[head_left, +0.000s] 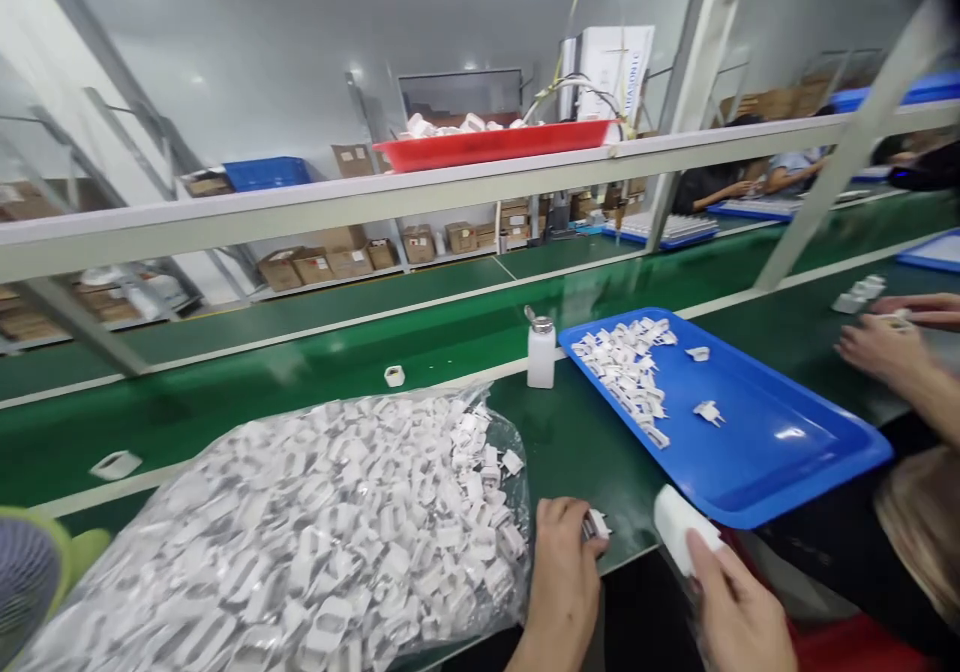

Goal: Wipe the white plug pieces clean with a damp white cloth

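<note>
My left hand [564, 577] is at the table's front edge, its fingers closed round a small white plug piece [596, 525] with pins pointing right. To its right, my right hand [739, 602] pinches a white block-like object [681, 527] between thumb and fingers, close to the near corner of the blue tray [780, 472]. White plug pieces [626, 372] are heaped along the tray's left side, and two lie apart from them. A large clear bag [337, 522] full of white plastic housings spreads left of my left hand.
A white pump bottle [541, 354] stands between bag and tray. Loose housings [394, 376] lie on the green belt [300, 367]. A red tray [502, 144] sits on the shelf above. Another person's hands [892, 342] work at the right. A green fan [34, 572] is at the left.
</note>
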Demonstrator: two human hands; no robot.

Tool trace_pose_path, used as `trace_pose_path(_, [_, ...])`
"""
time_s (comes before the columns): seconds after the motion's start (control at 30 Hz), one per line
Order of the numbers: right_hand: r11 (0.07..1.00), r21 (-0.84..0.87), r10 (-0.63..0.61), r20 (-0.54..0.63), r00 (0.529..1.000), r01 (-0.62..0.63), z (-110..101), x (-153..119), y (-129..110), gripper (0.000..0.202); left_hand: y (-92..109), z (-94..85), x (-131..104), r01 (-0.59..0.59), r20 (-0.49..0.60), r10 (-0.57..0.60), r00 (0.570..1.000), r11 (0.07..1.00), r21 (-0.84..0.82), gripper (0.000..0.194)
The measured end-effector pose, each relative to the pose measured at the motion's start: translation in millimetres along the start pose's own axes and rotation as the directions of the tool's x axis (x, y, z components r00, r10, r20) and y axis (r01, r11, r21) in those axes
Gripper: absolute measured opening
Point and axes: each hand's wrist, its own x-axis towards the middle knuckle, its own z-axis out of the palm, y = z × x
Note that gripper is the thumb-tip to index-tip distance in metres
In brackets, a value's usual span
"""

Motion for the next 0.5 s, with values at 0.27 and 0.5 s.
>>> trace_pose_path(0.27, [0.678,-0.162,-0.536,0.558,0.633,0.717,30,-4,1,0.050,-21,-4.7,16,-0.136,0.040,0.135,0.990,0.990,0.031,0.040])
trace_pose_path(0.5, [0.488,-0.162,-0.644,0.596,0.479,0.858,33,16,-4,0.034,-76,14.7,36,-0.321,-0.025,0.326,0.945,0.941,0.105,0.043])
